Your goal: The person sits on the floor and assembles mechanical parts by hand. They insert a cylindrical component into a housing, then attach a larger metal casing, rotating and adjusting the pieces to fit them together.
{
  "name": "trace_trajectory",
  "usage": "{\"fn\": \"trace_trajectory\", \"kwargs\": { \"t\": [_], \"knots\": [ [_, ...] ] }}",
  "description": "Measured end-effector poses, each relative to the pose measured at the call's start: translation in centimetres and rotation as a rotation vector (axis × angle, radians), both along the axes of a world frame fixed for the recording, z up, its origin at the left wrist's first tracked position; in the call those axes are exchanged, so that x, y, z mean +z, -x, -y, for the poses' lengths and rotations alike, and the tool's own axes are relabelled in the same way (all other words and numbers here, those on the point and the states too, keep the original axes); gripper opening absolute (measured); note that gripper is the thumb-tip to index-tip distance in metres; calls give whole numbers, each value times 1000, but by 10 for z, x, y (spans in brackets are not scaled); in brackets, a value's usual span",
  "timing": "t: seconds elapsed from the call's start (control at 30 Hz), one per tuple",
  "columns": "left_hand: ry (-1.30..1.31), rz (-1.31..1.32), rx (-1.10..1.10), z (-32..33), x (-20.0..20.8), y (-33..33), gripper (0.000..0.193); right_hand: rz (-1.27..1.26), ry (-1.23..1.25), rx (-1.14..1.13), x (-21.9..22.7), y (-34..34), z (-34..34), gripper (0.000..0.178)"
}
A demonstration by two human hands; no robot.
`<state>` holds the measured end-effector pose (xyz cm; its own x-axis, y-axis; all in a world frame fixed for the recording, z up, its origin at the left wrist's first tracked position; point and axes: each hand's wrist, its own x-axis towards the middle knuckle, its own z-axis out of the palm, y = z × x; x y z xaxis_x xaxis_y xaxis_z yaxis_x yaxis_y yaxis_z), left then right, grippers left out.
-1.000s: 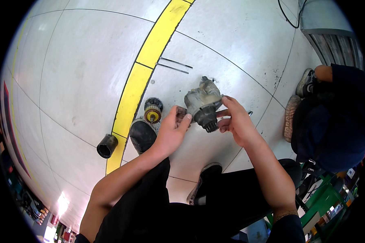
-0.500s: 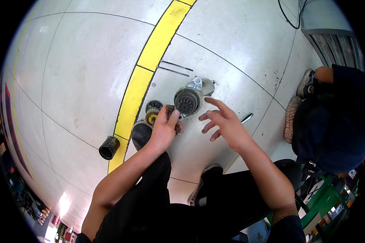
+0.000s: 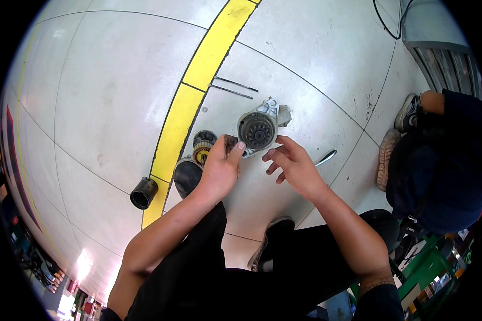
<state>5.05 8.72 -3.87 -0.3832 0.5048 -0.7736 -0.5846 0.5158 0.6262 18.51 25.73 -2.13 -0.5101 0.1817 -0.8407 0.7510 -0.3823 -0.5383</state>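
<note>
My left hand is closed on the lower left edge of a starter motor's metal nose housing, thumb on its near rim. A toothed gear faces up in the round dark opening of the housing, and light metal lugs stick out from its edge. My right hand is at the lower right of the housing with fingers bent and apart. Its index fingertip is close to the rim; whether it touches I cannot tell. Left of my left hand stands an armature with copper and yellow windings, beside my shoe.
A black hollow cylinder stands by the yellow floor stripe. Two long thin rods lie beyond the housing. A shiny metal tool lies right of my right hand. Another person crouches at the right, near a grey metal cabinet.
The housing has shifted slightly right and turned so its gear faces me more directly. My left hand moved with it. My right hand has come closer to the rim, its fingers less spread.
</note>
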Motion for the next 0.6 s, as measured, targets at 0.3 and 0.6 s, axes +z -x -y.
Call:
{"fn": "trace_trajectory", "kwargs": {
  "t": [0.3, 0.6],
  "knots": [
    [-36, -13, -10, 0, 5, -5, 19, 4, 12, 45, 0, 1, 3, 31],
    [-75, 4, -52, 0, 7, -1, 30, -7, 26, 61, -2, -1, 2, 29]
  ]
}}
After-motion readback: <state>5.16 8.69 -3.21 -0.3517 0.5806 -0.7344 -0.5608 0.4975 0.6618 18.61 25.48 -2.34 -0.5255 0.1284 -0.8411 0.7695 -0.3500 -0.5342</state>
